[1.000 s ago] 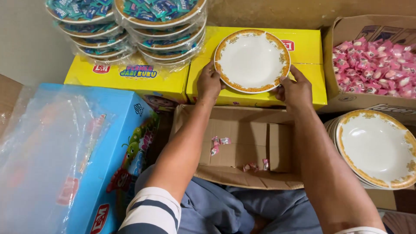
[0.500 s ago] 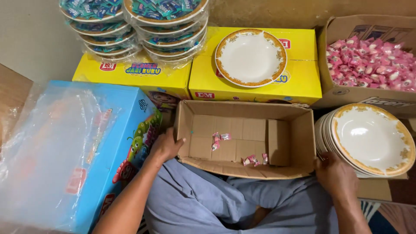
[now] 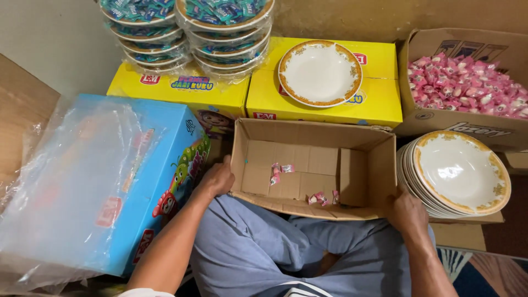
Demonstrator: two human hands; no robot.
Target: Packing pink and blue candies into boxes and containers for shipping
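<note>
Between the person's knees, left hand (image 3: 217,179) and right hand (image 3: 406,212) clasped the near corners of the cardboard box (image 3: 313,168), probably light, with soft bendable walls.

the person wears loose blue-grey trousers of soft, creased cloth (image 3: 258,253), which fill the lower middle of the view. at the bottom edge shows a strip of a striped top (image 3: 297,290) with dark and white bands, and a bit of white sleeve (image 3: 144,293) lies at the lower left beside the forearm. both forearms are bare from there down. the left hand (image 3: 217,179) and the right hand (image 3: 407,212) are bare too, with no rings, watch or gloves to be seen.
</note>
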